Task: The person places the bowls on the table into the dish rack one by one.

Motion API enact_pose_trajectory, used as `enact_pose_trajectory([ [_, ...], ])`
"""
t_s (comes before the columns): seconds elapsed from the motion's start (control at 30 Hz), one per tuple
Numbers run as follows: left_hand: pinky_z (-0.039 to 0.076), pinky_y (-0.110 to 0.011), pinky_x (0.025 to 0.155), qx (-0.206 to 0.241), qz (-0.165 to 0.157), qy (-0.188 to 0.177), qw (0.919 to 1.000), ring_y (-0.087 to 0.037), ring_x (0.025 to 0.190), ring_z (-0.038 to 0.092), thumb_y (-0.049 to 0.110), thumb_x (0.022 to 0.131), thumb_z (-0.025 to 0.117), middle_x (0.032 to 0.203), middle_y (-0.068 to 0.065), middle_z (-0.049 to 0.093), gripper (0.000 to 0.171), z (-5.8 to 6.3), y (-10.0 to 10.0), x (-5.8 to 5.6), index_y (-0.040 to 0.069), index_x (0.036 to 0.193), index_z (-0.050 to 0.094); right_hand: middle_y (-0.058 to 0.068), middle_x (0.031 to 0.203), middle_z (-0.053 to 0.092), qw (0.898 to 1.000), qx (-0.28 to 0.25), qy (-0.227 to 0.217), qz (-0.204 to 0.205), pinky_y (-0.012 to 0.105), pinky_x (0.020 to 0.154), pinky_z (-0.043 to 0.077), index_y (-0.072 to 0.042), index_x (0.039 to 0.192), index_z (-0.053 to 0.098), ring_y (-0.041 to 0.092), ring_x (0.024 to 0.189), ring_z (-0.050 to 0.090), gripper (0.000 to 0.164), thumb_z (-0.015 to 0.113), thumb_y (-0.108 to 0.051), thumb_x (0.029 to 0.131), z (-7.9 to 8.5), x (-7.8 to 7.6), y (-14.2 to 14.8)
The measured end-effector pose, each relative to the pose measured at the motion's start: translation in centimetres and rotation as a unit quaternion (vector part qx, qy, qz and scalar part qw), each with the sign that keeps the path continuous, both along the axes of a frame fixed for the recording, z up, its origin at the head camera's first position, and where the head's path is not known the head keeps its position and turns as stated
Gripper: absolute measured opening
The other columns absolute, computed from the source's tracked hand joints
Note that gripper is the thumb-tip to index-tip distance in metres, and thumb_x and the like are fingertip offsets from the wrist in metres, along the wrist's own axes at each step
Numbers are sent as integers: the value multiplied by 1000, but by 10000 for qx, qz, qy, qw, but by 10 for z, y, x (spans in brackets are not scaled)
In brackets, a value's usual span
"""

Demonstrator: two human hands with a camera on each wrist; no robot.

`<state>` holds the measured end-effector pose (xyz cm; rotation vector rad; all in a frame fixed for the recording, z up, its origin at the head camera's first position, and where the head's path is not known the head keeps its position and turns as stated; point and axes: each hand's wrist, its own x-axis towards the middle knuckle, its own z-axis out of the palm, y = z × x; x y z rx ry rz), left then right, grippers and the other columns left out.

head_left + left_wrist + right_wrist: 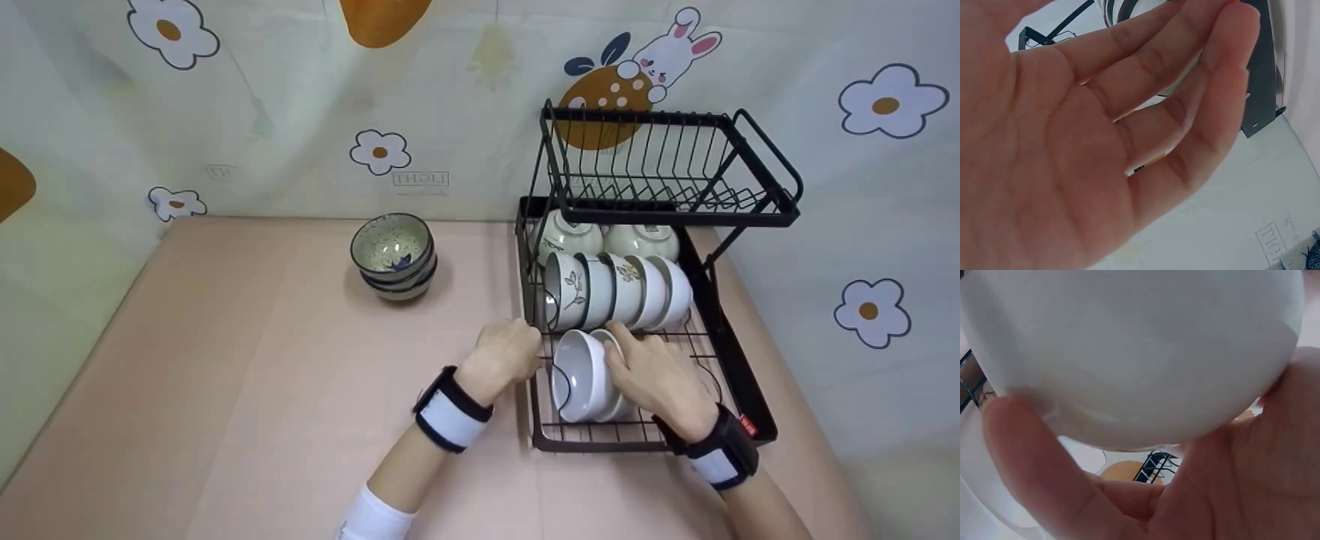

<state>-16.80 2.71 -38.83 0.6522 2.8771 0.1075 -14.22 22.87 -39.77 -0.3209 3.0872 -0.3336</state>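
Near the front of the black dish rack (609,448), two plain white bowls stand on edge. My right hand (664,375) grips the right-hand white bowl (616,409), whose smooth outside fills much of the right wrist view. The other white bowl (574,375) leans right beside it, its hollow facing left. At the rack's left rail, my left hand (504,349) has its fingers loosely bent. Its fingertips overlap the dark rail (1261,62) in the left wrist view, and the palm shows nothing in it.
Behind lies a row of several patterned bowls (615,292) on edge, with two upturned bowls (571,238) at the rear. A raised wire shelf (675,214) overhangs the rack's back. Three or so stacked speckled bowls (394,244) stand on the pink table (247,360) toward the wall.
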Motion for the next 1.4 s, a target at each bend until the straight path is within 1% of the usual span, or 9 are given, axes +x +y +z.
enact_pose_trajectory([
  [0.33,57,-31,63,99,-14,-12,9999,-22,80,68,31,85,68,92,-8,72,24,1,-2,-1,7,87,71,16,78,64,9994,-230,-229,-97,28,45,38,-13,128,51,20,57,55,40,38,-38,100,3,-1,2],
  [0.5,58,-33,69,379,117,-72,9992,-25,86,67,31,87,66,97,-11,71,29,5,-11,-4,5,100,68,19,80,65,9998,-121,-6,-167,30,46,37,-16,121,55,24,57,56,39,37,-43,100,5,-2,3],
  [0.63,58,-34,77,395,322,201,9985,-27,96,64,28,89,64,107,-13,66,36,9,-22,-9,1,114,63,17,66,59,9990,-35,310,-330,32,43,37,-12,121,54,27,52,55,48,35,-50,99,10,-5,6],
  [0.7,57,-34,81,388,462,442,9972,-27,100,62,27,89,64,112,-13,64,41,11,-29,-13,0,120,59,13,59,55,9970,-59,617,-468,33,42,38,-9,120,55,27,50,53,49,36,-49,98,12,-7,8],
  [0.87,53,-39,93,645,935,1125,9871,-33,114,56,27,87,67,125,-18,57,55,12,-50,-25,-1,130,48,12,51,51,9815,-255,1789,-633,42,38,38,-4,103,62,33,46,52,36,49,-37,96,14,-11,12],
  [0.97,46,-47,103,872,1217,1420,9785,-38,125,49,24,85,69,134,-21,51,59,11,-65,-33,-2,132,45,13,49,52,9724,-399,2217,-614,44,37,37,-5,96,64,35,43,51,30,53,-33,94,14,-11,13],
  [1.07,40,-53,107,1011,1455,1646,9703,-42,130,44,20,84,70,138,-24,47,61,6,-80,-41,-4,133,44,12,48,51,9693,-485,2339,-582,43,36,36,-5,94,64,32,41,48,29,54,-32,94,14,-11,13],
  [1.17,38,-55,108,1109,1686,1692,9647,-43,129,46,16,84,70,137,-26,49,60,0,-93,-48,-5,133,44,10,47,49,9682,-488,2394,-539,40,35,35,-5,93,64,31,41,48,28,55,-31,93,13,-12,13],
  [1.4,46,-55,99,1189,1985,1445,9621,-45,104,62,15,86,67,113,-28,64,48,-10,-116,-58,-10,123,51,8,46,49,9673,-490,2447,-459,38,35,33,-6,91,64,30,40,48,27,56,-31,92,12,-13,13],
])
